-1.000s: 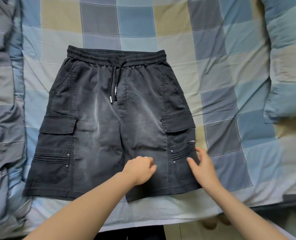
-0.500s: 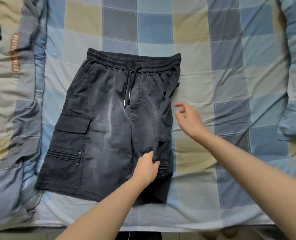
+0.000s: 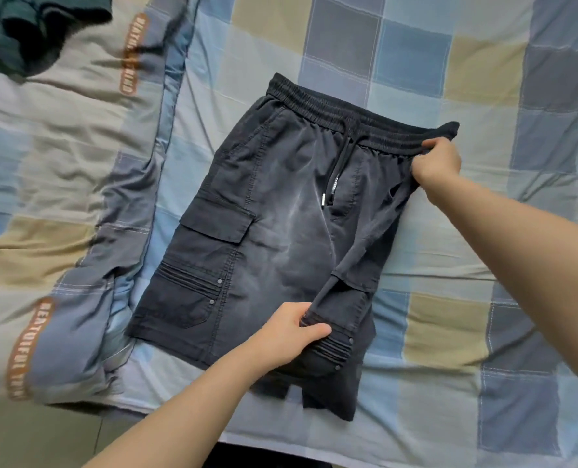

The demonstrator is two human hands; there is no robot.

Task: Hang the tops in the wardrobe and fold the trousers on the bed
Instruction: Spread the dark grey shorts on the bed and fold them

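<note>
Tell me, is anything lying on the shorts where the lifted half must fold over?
Nothing visible is. The left hand and right hand already grip the shorts, and the flat half carries only its own drawstring. The dark green garment lies apart, far left.

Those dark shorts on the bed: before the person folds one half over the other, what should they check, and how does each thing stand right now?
1. Left hand grips the lower side edge of the shorts: ok.
2. Right hand grips the waistband at its right end: ok.
3. Left half lies flat on the checked bed cover: ok.
4. Drawstring tucked out of the fold: not ok, it lies loose on the front.
5. Right leg free of bunching: not ok, it is creased near the hem.
6. Landing side clear of the green garment: ok, it lies far off at the top left.
</note>
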